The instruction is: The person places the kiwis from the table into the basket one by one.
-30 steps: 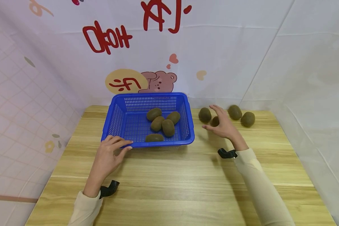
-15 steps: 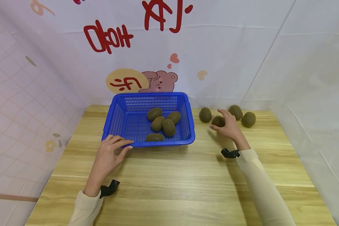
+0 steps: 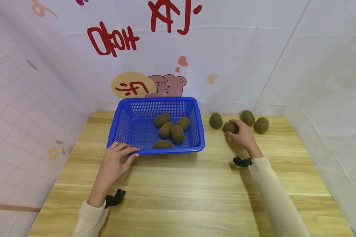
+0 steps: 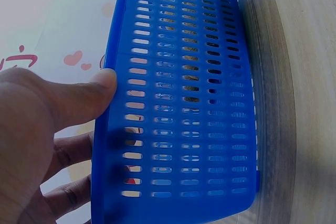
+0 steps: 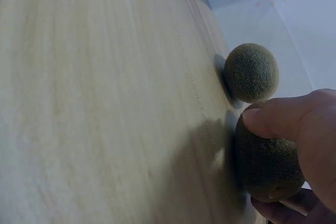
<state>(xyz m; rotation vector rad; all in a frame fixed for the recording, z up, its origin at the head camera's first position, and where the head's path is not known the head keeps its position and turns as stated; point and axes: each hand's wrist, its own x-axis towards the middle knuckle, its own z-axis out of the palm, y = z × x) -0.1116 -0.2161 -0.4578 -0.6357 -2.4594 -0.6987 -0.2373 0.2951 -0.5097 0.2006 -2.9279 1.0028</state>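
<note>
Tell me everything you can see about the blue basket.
The blue basket is rectangular and open-topped, and looks like plastic, with a smooth rim, rows of slots through its walls and a finely perforated floor. It stands upright toward the back of the table. Five kiwis lie inside, mostly in its right half. The left hand pinches the near rim close to the left corner.

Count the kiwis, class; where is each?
9 kiwis: five in the blue basket; four outside, one gripped by the right hand, one left of that kiwi, two right. The basket's front may hide others.
</note>
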